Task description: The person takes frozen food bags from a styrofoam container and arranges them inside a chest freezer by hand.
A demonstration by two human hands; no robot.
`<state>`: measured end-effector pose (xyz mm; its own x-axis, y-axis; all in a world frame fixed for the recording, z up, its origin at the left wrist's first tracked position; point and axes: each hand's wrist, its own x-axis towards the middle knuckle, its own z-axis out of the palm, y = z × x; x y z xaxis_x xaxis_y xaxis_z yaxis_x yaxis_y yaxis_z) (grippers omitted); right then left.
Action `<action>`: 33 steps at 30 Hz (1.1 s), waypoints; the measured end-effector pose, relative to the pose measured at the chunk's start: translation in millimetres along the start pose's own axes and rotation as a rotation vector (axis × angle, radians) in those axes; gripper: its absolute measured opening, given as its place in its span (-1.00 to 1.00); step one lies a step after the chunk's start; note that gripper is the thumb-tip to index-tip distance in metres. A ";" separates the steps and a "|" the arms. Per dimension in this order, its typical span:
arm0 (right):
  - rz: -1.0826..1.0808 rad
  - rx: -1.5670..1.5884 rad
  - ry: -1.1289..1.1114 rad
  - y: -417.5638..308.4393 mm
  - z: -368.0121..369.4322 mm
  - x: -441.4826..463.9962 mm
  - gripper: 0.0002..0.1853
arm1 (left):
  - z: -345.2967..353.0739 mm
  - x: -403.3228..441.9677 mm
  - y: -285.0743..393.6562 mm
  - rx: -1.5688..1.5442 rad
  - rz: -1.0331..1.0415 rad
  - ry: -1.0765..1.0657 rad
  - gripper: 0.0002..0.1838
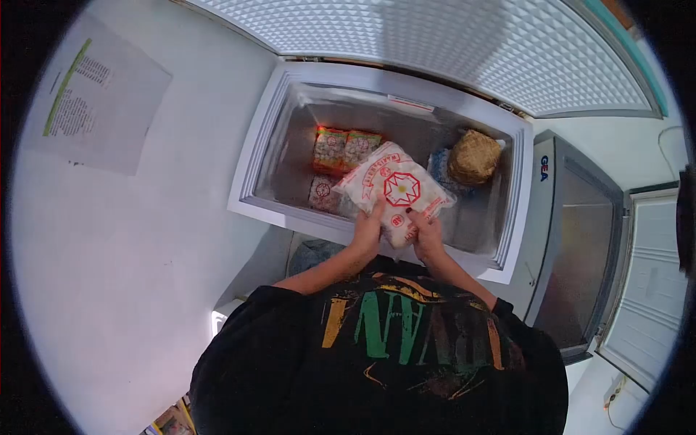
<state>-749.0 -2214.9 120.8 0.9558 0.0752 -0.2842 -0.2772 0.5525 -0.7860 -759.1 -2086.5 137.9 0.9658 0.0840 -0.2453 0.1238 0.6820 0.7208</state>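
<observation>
Between my hands is a white plastic food bag with red print and a red polygon emblem. It is tilted over the open chest freezer. My left hand grips its lower left side, thumb on top. My right hand grips the lower right side the same way, with the other fingers mostly hidden beneath. Inside the freezer, left of the bag, lie red-and-green packets and a smaller white-and-red packet. A brown woven-looking bundle rests at the right end on a blue-and-white packet.
The freezer lid stands raised behind the opening. To the right is a grey GEA appliance with a dark front, then a white panelled door. A paper sheet hangs on the white wall at left.
</observation>
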 end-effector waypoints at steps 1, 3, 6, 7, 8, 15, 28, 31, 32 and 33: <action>0.027 -0.042 0.013 -2.6 0.0 0.1 -0.77 | -5.9 3.4 -3.9 -0.006 0.003 0.009 -0.49; -0.036 -0.057 0.032 -8.0 5.3 5.9 -0.77 | -21.8 20.0 -10.0 0.153 -0.174 0.020 -0.56; -0.062 -0.221 0.044 -3.5 -15.2 24.5 -0.76 | -64.0 40.7 -2.9 0.804 -0.440 -0.154 -0.63; -0.005 -0.364 0.026 -2.5 -23.0 33.6 -0.74 | -79.6 48.4 -0.4 0.801 -0.444 -0.159 -0.63; -0.184 -0.299 0.029 6.4 -21.8 42.0 -0.70 | -94.2 54.3 3.0 0.955 -0.368 -0.257 -0.64; -0.182 -0.828 -0.026 -50.3 -25.4 40.3 -0.60 | -103.8 74.7 9.1 1.044 0.182 -0.104 -0.57; 0.359 -0.556 -0.232 -81.0 -35.3 92.0 -0.69 | -41.3 74.2 -36.7 -0.066 -0.485 -0.087 -0.50; 0.463 -0.651 -0.209 -74.5 -27.9 116.9 -0.64 | -59.4 96.7 -41.9 -0.084 -0.534 -0.064 -0.54; 0.504 -0.719 -0.201 -67.3 -30.0 130.9 -0.59 | -60.1 101.3 -36.5 -0.087 -0.530 -0.054 -0.54; 0.517 -0.728 -0.223 -55.0 -30.0 146.4 -0.59 | -61.8 104.4 -30.1 -0.041 -0.510 -0.001 -0.55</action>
<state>-596.7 -2259.3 106.0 0.6716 0.3670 -0.6436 -0.5965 -0.2474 -0.7636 -676.1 -2053.3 50.5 0.7849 -0.2677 -0.5588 0.5706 0.6640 0.4832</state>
